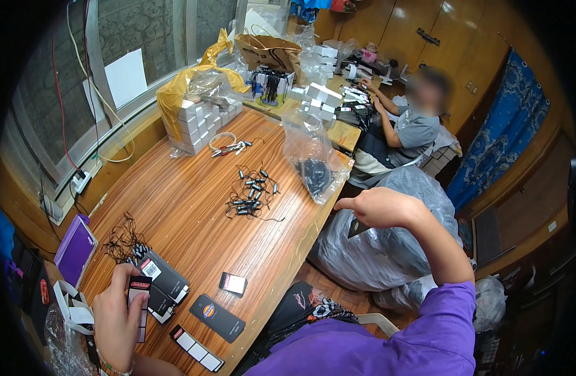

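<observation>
My left hand (pixel 114 316) is at the table's near left, with thumb and fingers closed on a narrow black label strip (pixel 140 285) that has a red end and white patches. Just beyond it lies a stack of black hang tags (pixel 167 282) with tangled black cords (pixel 128 241). My right hand (pixel 382 207) is held out past the table's right edge, fingers curled. A dark, flat, pointed piece (pixel 357 227) shows below it, mostly hidden. Between me and the stack lie a black tag with an oval emblem (pixel 217 318), a small stack of cards (pixel 233 284) and a label strip (pixel 197 349).
Corded clips (pixel 253 194) lie mid-table, near a clear bag (pixel 314 163) of black cords. White boxes (pixel 200 122) and pliers (pixel 228 149) are farther back. Large plastic bags (pixel 388 232) fill the floor on the right. A person in grey (pixel 416 131) works at the far table.
</observation>
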{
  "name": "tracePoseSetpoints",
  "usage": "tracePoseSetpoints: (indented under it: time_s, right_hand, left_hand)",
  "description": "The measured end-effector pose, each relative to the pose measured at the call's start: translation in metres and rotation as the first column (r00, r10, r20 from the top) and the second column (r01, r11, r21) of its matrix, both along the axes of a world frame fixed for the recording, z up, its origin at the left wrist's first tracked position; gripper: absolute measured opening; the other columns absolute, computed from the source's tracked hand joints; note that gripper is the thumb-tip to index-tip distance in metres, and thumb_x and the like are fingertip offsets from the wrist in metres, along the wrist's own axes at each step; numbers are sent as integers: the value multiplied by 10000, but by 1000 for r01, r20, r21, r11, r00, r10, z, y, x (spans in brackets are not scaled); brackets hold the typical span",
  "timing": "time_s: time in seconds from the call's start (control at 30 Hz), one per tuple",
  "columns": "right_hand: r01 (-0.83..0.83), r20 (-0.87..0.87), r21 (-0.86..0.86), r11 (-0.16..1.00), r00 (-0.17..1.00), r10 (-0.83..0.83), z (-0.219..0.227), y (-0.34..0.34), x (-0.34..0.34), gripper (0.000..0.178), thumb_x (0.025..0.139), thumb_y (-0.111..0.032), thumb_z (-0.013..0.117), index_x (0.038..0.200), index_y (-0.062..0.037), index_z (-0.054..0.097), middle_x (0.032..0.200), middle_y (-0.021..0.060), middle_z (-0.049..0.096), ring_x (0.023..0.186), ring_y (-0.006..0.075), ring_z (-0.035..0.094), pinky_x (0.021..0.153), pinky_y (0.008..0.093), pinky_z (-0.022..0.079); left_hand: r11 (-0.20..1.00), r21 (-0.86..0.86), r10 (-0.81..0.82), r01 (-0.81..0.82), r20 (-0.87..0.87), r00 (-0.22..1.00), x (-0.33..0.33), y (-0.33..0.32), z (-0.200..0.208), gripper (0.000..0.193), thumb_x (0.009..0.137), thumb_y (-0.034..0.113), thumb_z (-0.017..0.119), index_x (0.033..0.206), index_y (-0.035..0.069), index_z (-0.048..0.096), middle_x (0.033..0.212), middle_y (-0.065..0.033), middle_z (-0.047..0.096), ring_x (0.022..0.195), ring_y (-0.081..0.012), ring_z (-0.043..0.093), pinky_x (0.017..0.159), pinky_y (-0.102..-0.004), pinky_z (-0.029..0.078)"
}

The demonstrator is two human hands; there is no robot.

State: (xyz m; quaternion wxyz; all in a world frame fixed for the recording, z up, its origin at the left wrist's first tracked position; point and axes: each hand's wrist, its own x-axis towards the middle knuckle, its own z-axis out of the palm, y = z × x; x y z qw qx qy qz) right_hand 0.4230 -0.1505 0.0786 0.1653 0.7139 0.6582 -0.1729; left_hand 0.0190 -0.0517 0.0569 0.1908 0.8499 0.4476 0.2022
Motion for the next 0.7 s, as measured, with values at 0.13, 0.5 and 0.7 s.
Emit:
tracePoseSetpoints:
  time_s: [0.13, 0.5, 0.7]
  right_hand:
    - [1, -13, 16, 1000, 1000, 0, -1, -1, 2, 437, 737, -38, 457, 1169, -91, 493, 858, 209, 613, 805, 349, 598, 682, 424, 460]
    - [7, 46, 48, 999, 999, -9, 7, -1, 3, 387, 732, -42, 452, 1112, -81, 512, 823, 207, 614, 779, 355, 599, 666, 429, 461]
    - [20, 62, 116, 993, 998, -27, 12, -2, 6, 377, 739, -41, 452, 1109, -81, 513, 748, 201, 605, 708, 351, 593, 628, 434, 450]
  left_hand:
    - [1000, -2, -4, 4, -9, 1000, 0, -1, 2, 295, 706, -103, 571, 956, -10, 447, 703, -158, 562, 618, -244, 586, 545, -291, 416]
    - [998, -24, 53, -53, 24, 998, -1, -3, 2, 297, 695, -93, 571, 957, -10, 459, 695, -149, 539, 601, -233, 537, 566, -293, 408]
    - [999, 34, 35, -36, 22, 999, 3, -4, 12, 261, 736, -21, 596, 980, 6, 507, 743, -171, 608, 689, -316, 613, 596, -351, 443]
